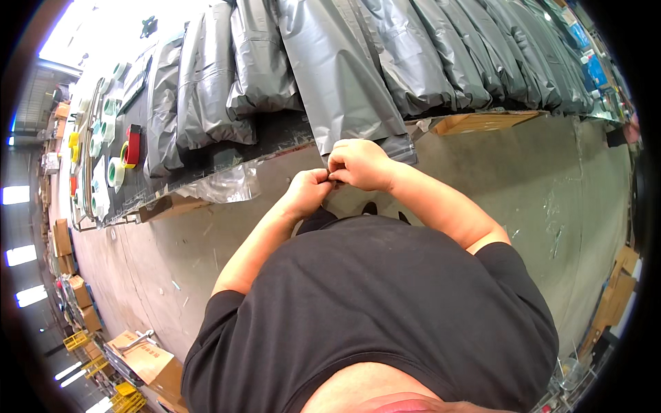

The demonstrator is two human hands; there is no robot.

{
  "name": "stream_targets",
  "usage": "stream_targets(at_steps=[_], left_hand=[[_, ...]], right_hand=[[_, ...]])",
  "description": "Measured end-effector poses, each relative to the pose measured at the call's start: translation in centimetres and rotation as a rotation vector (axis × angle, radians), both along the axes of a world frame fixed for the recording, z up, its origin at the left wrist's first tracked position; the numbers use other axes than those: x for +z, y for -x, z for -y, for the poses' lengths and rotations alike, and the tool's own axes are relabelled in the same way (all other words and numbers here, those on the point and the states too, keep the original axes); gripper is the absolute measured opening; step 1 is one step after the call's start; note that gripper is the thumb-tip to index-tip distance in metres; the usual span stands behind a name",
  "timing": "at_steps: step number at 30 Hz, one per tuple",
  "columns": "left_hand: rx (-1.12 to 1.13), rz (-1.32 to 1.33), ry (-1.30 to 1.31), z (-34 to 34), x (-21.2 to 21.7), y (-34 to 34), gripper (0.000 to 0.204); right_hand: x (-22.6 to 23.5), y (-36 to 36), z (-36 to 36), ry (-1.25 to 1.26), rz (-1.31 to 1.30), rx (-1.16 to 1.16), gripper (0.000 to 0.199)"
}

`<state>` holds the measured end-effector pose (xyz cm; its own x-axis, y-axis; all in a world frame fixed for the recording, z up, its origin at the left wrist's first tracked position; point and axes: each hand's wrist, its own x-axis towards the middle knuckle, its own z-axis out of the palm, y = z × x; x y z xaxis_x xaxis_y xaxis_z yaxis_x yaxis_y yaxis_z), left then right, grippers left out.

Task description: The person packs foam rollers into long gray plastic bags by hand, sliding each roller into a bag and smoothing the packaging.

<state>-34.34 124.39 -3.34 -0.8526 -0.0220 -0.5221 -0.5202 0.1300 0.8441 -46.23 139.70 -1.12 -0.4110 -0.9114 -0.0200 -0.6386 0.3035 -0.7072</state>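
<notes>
A long grey plastic mailing bag (344, 82) lies across the table and hangs over its near edge toward me. My left hand (308, 190) and my right hand (361, 165) meet at the bag's lower left corner, fingertips pinched closely together. Both appear closed on the bag's edge there; the exact bit between the fingers is small and mostly hidden. The right hand covers part of the bag's lower edge, whose right corner hangs free beside the wrist.
Filled grey bags (213, 89) line the black table (227, 155) on both sides. Tape rolls (113, 172) and a red tape dispenser (133, 141) stand at the left end. Clear plastic film (224, 186) hangs below the edge. Cardboard boxes (148, 358) sit behind at lower left.
</notes>
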Motion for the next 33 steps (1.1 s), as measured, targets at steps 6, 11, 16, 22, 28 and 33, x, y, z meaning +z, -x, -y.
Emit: stream_targets(at_steps=[6, 11, 16, 22, 28, 33], left_hand=[[0.061, 0.125, -0.241, 1.5, 0.2, -0.2, 0.021], [0.083, 0.003, -0.249, 0.9, -0.7, -0.8, 0.017], [-0.034, -0.1, -0.042, 1.3, -1.0, -0.1, 0.02], [-0.234, -0.192, 0.434, 2.0, -0.4, 0.1, 0.017], [-0.188, -0.083, 0.273, 1.9, 0.5, 0.0, 0.019], [0.003, -0.044, -0.235, 3.1, -0.5, -1.3, 0.026]], right_hand=[[-0.4, -1.1, -2.1, 0.353, 0.005, -0.048, 0.016], [1.2, -1.6, -2.5, 0.295, 0.157, -0.237, 0.015], [-0.2, -0.4, 0.5, 0.112, 0.059, -0.103, 0.02], [1.2, 0.6, 1.8, -0.1, 0.134, -0.046, 0.015], [-0.6, -0.9, -0.2, 0.232, 0.071, -0.011, 0.014], [-4.4, -3.7, -10.9, 0.103, -0.025, -0.017, 0.015]])
